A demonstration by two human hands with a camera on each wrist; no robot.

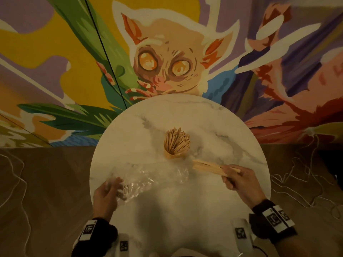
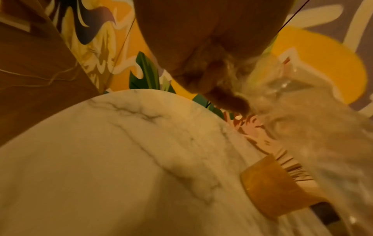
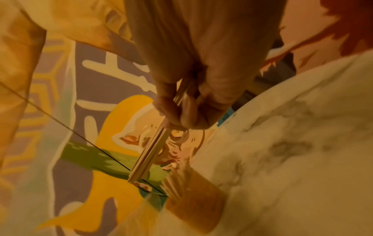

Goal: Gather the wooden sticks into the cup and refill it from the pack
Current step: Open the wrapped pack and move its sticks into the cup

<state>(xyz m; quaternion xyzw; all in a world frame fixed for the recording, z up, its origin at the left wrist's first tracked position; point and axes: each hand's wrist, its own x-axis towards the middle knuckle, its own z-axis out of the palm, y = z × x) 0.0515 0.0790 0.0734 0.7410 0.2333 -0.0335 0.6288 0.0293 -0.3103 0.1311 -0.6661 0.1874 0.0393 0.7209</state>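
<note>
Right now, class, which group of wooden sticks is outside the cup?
The small bundle pinched in the right hand, lying near-level beside the cup; the other sticks stand fanned inside it.

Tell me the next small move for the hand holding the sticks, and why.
Probably tip the sticks upright and lower them into the cup. The right hand grips them just beside the cup, which stands already crowded, while the left hand holds the plastic pack.

Upright cup [image 1: 173, 154] crammed with sticks [image 1: 176, 140]; clear pack [image 1: 148, 179] seemingly empty.
</note>
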